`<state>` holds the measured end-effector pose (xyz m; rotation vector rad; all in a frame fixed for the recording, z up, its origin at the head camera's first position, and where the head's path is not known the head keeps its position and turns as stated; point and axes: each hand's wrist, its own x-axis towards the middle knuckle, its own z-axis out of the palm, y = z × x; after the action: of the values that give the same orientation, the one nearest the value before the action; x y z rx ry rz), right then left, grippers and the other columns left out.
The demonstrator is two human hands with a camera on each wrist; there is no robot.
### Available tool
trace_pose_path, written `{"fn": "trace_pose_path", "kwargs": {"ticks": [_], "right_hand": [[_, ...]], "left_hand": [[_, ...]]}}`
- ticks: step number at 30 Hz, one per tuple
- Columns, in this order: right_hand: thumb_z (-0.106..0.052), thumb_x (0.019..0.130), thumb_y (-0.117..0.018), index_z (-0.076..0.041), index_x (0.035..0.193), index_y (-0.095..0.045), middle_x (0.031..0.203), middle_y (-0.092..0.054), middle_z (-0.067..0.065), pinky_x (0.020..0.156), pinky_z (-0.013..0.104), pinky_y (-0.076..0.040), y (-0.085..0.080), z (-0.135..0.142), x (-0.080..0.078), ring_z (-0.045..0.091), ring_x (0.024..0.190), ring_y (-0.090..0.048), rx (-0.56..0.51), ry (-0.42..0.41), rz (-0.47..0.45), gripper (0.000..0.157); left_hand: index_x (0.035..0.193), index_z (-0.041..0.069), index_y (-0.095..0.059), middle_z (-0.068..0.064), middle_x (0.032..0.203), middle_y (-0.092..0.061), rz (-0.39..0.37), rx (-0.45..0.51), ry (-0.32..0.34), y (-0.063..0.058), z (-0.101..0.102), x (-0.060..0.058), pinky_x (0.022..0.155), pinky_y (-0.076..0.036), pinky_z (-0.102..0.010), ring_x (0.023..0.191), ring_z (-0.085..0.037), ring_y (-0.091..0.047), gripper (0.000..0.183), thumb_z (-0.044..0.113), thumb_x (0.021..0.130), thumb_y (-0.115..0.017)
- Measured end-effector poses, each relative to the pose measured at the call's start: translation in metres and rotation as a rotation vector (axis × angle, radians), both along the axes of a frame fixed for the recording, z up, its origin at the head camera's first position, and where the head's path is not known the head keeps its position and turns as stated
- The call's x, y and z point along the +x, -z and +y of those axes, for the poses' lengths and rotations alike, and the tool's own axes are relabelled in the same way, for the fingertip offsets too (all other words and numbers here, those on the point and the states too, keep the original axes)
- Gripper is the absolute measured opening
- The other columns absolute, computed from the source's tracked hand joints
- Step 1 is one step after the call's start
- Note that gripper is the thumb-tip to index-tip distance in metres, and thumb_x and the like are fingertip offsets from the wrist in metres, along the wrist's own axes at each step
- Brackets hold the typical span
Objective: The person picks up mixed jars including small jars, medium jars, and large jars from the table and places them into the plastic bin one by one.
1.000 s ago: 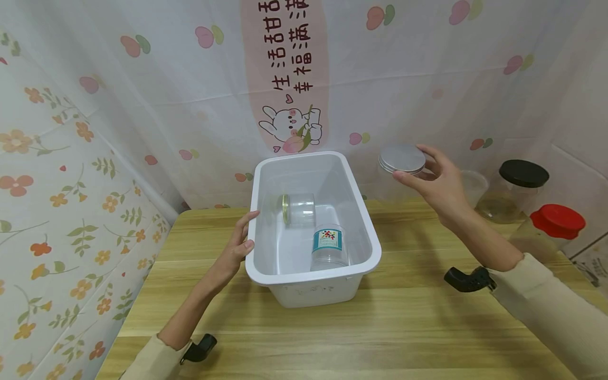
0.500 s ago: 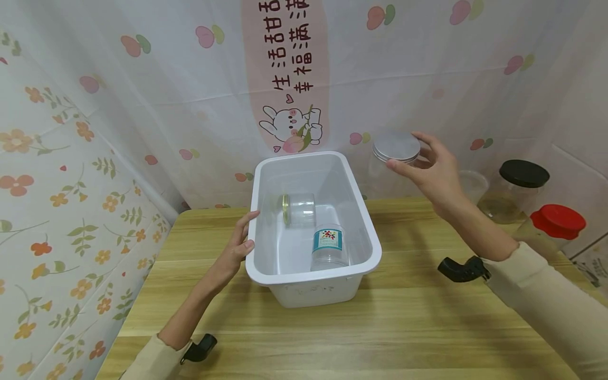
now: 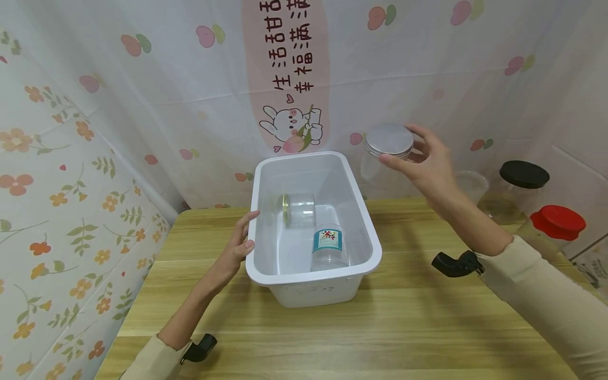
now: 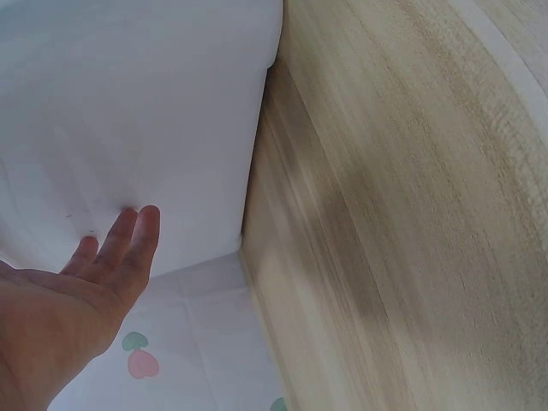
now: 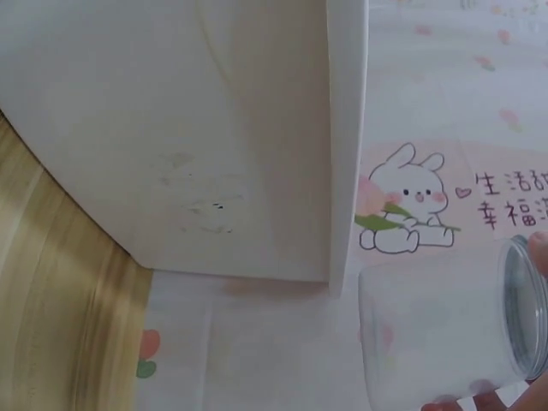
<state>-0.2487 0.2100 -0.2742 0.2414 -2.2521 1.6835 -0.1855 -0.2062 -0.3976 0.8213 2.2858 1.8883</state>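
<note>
My right hand (image 3: 429, 166) grips a clear jar with a silver lid (image 3: 389, 140) near its top. The jar hangs upright to the right of the white plastic bin (image 3: 372, 253); in the right wrist view the clear jar body (image 5: 437, 321) extends from the fingers beside the bin wall (image 5: 214, 128). My left hand (image 3: 237, 243) rests against the bin's left side, fingertips at the rim. In the left wrist view, extended fingers (image 4: 128, 248) touch the outer wall. Inside the bin lie a clear jar with a gold lid (image 3: 301, 209) and a clear jar with a teal label (image 3: 329, 245).
At the right of the wooden table (image 3: 304, 338) stand a black-lidded jar (image 3: 515, 182), a red-lidded jar (image 3: 556, 224) and a translucent container (image 3: 472, 184) partly behind my right forearm. A patterned curtain (image 3: 190, 105) hangs behind the table.
My right hand has moved left and up with the silver-lidded jar, nearer the bin. The left hand and the bin have stayed in place.
</note>
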Motion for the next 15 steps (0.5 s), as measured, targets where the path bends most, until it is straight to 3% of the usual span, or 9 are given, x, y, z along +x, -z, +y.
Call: {"fn": "trace_pose_path", "kwargs": {"ticks": [11,15], "right_hand": [[-0.017,0.078,-0.090,-0.018,0.150,-0.047,0.142,-0.053,0.010,0.083,0.026,-0.053,-0.007,-0.014,-0.002,0.032,0.118,-0.057,0.018,-0.036,0.066,0.084],[-0.011,0.075,-0.091,-0.016,0.147,-0.051,0.139,-0.056,0.008,0.087,0.028,-0.051,-0.007,-0.017,-0.004,0.031,0.117,-0.059,0.032,-0.048,0.107,0.083]], "left_hand": [[0.158,0.020,-0.019,-0.029,0.151,-0.030,-0.004,-0.002,-0.002,-0.001,0.000,0.001,0.092,-0.042,-0.055,0.123,-0.044,-0.042,0.065,0.034,0.099,-0.043],[0.158,0.021,-0.019,-0.029,0.151,-0.030,-0.002,-0.001,-0.001,-0.001,0.000,0.001,0.091,-0.043,-0.055,0.123,-0.045,-0.042,0.065,0.035,0.100,-0.043]]}}
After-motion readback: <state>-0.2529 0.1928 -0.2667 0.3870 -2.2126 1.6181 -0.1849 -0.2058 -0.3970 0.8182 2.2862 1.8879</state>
